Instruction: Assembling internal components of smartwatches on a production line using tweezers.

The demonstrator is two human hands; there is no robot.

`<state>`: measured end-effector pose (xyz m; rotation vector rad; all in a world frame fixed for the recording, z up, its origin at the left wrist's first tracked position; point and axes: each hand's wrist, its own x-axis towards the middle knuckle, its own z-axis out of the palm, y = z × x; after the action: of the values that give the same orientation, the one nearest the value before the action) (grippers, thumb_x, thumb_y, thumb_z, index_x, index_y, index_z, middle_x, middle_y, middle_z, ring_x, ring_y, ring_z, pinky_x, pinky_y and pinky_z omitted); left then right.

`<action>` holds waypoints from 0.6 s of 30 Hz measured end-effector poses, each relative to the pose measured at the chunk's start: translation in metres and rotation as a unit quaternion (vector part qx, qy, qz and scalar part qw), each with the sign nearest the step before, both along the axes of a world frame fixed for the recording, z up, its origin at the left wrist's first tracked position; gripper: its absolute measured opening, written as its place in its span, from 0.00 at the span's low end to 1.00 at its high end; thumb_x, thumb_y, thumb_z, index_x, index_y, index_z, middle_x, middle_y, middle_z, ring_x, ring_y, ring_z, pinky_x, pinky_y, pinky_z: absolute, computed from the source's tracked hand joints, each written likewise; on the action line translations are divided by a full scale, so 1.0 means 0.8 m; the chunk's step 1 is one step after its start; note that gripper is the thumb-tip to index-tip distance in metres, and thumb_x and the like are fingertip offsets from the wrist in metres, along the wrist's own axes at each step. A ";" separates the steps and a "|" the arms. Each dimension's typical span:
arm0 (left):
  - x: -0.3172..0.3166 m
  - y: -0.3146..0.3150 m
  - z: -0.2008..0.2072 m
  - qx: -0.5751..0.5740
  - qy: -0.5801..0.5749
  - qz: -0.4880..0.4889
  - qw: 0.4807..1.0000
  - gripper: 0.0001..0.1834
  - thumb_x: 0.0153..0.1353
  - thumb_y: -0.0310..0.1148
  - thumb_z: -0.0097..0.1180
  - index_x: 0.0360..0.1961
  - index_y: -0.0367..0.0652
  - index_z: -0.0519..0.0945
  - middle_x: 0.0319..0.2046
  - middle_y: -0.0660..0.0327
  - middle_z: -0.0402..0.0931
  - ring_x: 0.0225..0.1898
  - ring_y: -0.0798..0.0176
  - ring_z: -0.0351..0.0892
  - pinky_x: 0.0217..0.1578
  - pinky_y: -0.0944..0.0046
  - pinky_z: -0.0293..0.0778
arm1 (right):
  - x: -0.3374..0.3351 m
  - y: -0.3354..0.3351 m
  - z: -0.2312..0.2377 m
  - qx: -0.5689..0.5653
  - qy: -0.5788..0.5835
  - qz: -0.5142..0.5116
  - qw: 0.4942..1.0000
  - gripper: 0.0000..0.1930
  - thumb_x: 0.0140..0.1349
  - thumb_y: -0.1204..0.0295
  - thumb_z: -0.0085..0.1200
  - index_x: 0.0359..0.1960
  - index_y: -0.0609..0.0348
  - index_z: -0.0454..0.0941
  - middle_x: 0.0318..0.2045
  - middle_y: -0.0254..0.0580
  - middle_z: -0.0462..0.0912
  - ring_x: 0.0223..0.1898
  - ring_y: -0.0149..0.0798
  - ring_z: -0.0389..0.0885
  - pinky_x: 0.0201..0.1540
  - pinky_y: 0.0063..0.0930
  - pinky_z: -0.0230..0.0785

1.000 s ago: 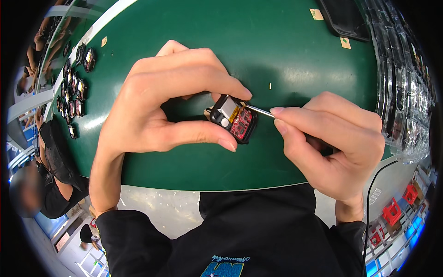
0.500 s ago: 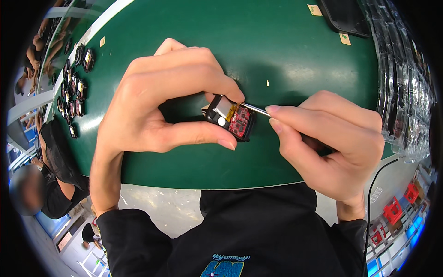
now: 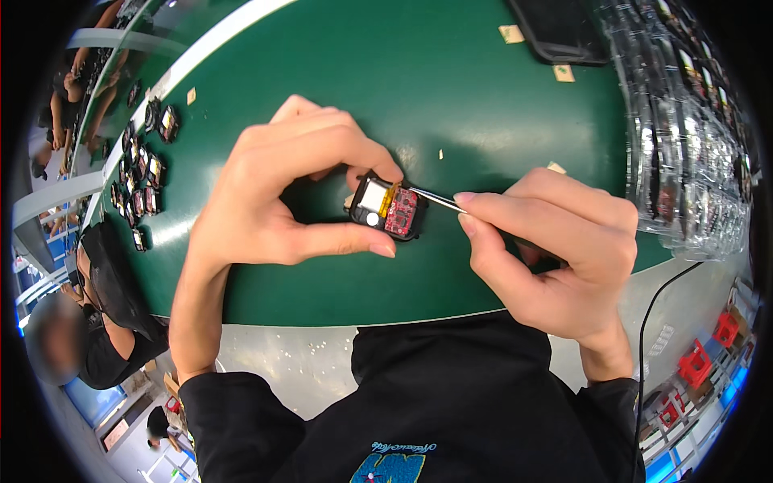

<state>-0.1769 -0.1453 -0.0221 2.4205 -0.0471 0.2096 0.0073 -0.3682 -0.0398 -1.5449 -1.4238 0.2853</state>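
My left hand (image 3: 278, 189) grips a small black electronic device case (image 3: 353, 211) between thumb and forefinger, above the green table. The case lies open, face up. Inside are a red circuit board (image 3: 400, 212), a silver battery-like block (image 3: 374, 196), yellow tape and a white round spot. My right hand (image 3: 555, 245) pinches thin metal tweezers (image 3: 437, 200). Their tip meets the upper right edge of the case, near my left forefinger; whether it grasps anything there is too small to tell.
Several similar open device cases (image 3: 141, 177) are grouped at the table's left. Stacked clear plastic trays (image 3: 684, 137) stand at the right, beside a dark flat tray-like object (image 3: 560, 32). A tiny pale piece (image 3: 441, 154) lies on the green table (image 3: 338, 48). A person (image 3: 121, 346) sits at left.
The whole view has shifted, moving the table things within it. The case is turned slightly and looks flatter to me. Both hands keep their grips, and the tweezers stay at the case's edge.
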 end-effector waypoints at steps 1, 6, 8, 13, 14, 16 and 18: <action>0.002 -0.001 0.002 0.008 -0.001 0.004 1.000 0.35 0.41 0.47 0.90 0.48 0.40 0.92 0.35 0.64 0.88 0.31 0.65 0.76 0.39 0.63 0.67 | 0.002 -0.004 0.002 0.000 0.010 -0.017 1.000 0.11 0.54 0.86 0.72 0.39 0.64 0.95 0.23 0.35 0.85 0.16 0.22 0.70 0.19 0.21 0.57; 0.006 -0.011 0.009 0.058 -0.014 0.021 0.998 0.30 0.42 0.44 0.89 0.46 0.41 0.92 0.32 0.65 0.84 0.34 0.57 0.77 0.42 0.57 0.72 | 0.002 -0.039 0.007 0.010 0.079 -0.023 0.997 0.10 0.57 0.83 0.73 0.41 0.63 0.94 0.24 0.35 0.86 0.18 0.25 0.76 0.20 0.23 0.64; 0.004 -0.014 0.005 0.042 -0.007 0.048 0.998 0.29 0.44 0.41 0.88 0.48 0.43 0.92 0.28 0.65 0.80 0.34 0.59 0.79 0.44 0.56 0.71 | 0.004 -0.043 -0.007 0.046 0.112 -0.020 0.992 0.09 0.59 0.82 0.73 0.42 0.63 0.94 0.26 0.36 0.86 0.18 0.27 0.77 0.21 0.24 0.66; 0.031 -0.006 0.029 -0.075 -0.033 0.160 0.984 0.32 0.43 0.41 0.89 0.48 0.39 0.90 0.34 0.64 0.82 0.34 0.68 0.74 0.34 0.66 0.67 | -0.004 -0.043 -0.012 0.064 0.168 0.002 0.984 0.07 0.64 0.79 0.71 0.43 0.65 0.92 0.28 0.38 0.84 0.19 0.33 0.78 0.21 0.30 0.69; 0.050 -0.003 0.041 -0.077 -0.064 0.159 0.982 0.32 0.44 0.43 0.88 0.49 0.38 0.90 0.36 0.63 0.83 0.34 0.68 0.74 0.34 0.66 0.67 | -0.003 -0.045 -0.013 0.071 0.162 -0.005 0.984 0.07 0.64 0.79 0.71 0.43 0.65 0.92 0.28 0.38 0.84 0.19 0.33 0.78 0.21 0.30 0.69; 0.108 -0.013 0.079 -0.059 -0.117 0.087 0.988 0.34 0.44 0.46 0.88 0.49 0.37 0.90 0.42 0.60 0.88 0.34 0.67 0.74 0.35 0.66 0.67 | -0.005 -0.046 -0.017 0.071 0.164 -0.001 0.984 0.06 0.64 0.78 0.70 0.42 0.65 0.92 0.27 0.38 0.83 0.19 0.35 0.78 0.21 0.31 0.70; 0.207 -0.051 0.104 0.002 -0.154 -0.058 0.986 0.31 0.46 0.42 0.88 0.51 0.40 0.91 0.44 0.60 0.88 0.40 0.64 0.82 0.37 0.65 0.72 | 0.007 -0.052 -0.021 0.062 0.151 -0.026 0.986 0.06 0.64 0.78 0.69 0.41 0.65 0.92 0.27 0.40 0.83 0.20 0.37 0.79 0.23 0.32 0.71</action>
<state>-0.0112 -0.1857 0.0612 2.3597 -0.3258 0.5279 0.0127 -0.4097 -0.0570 -1.3687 -1.1416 0.3750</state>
